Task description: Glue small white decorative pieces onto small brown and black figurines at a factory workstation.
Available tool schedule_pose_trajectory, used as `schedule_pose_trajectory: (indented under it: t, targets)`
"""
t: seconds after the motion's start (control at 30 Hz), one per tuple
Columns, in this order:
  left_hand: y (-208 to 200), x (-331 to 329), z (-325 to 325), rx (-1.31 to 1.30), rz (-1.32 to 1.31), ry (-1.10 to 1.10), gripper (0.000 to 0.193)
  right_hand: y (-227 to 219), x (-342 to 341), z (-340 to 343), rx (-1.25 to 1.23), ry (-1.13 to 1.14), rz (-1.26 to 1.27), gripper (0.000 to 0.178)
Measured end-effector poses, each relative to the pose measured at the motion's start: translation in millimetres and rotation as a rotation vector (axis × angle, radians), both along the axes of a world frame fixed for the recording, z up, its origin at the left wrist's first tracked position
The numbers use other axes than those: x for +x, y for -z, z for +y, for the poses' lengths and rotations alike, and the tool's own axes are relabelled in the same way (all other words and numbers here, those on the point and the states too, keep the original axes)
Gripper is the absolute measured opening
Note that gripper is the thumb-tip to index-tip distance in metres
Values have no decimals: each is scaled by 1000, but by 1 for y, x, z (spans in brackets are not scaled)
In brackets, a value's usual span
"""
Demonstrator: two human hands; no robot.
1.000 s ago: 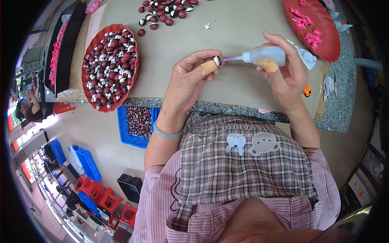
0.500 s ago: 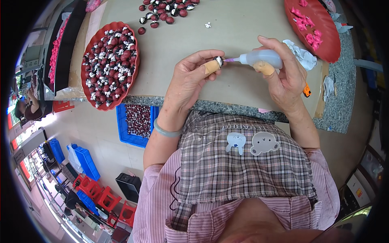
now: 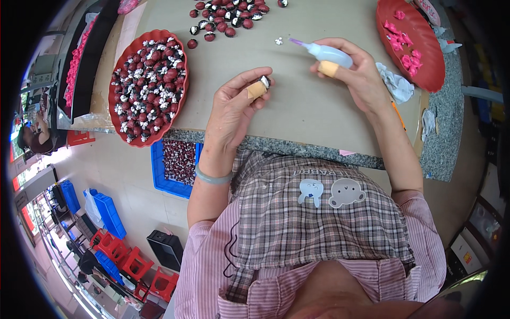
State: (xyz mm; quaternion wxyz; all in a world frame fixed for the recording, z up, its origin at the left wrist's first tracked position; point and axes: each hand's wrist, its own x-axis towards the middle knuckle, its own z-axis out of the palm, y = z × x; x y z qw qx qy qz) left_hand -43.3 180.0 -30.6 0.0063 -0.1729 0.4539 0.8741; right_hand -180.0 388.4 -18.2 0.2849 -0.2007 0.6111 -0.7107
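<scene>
Between thumb and fingers, my left hand (image 3: 236, 101) pinches a small black-and-white piece (image 3: 264, 82), mostly covered by the fingertips. My right hand (image 3: 356, 72) grips a translucent squeeze bottle (image 3: 330, 55) whose purple nozzle points left and away from me. Close to the nozzle tip lies a small white piece (image 3: 279, 41) on the table. Tan coverings wrap both thumbs. Toward the far side of the table is a loose group of dark red and black balls (image 3: 230, 32), some with white faces up. At left, a red scalloped tray (image 3: 187, 80) is heaped with similar balls bearing white pieces.
A red tray (image 3: 433, 80) with pink pieces stands at the far right, beside a crumpled white cloth (image 3: 396, 85). An orange-handled tool (image 3: 398, 116) lies near my right forearm. Below the table's granite edge (image 3: 319, 151) sits a blue bin (image 3: 158, 173) of small red pieces.
The bottle has drawn away from the piece in my left hand, and its nozzle has swung toward the loose white piece. My left hand has shifted slightly left, still pinching.
</scene>
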Motion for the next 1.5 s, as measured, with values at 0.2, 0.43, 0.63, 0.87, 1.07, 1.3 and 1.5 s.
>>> schedule_pose_trajectory:
  t: [0.2, 0.43, 0.63, 0.87, 1.07, 1.3, 1.5]
  targets:
    - [4, 7, -2, 21, 14, -6, 32, 15, -18, -42, 403, 5, 238, 29]
    - [5, 10, -4, 72, 48, -12, 32, 17, -26, -70, 624, 135, 796, 24]
    - [8, 11, -6, 68, 20, -6, 32, 24, -31, -73, 690, 46, 866, 20]
    - [6, 12, -6, 72, 18, -12, 33, 22, -27, -75, 715, -6, 909, 17]
    - [7, 15, -8, 51, 18, -11, 33, 18, -32, -77, 597, 27, 835, 18]
    - [10, 17, -11, 76, 54, -29, 32, 17, -39, -81, 527, -189, 975, 16]
    - [7, 18, -9, 69, 41, -44, 32, 14, -40, -78, 493, -252, 989, 15]
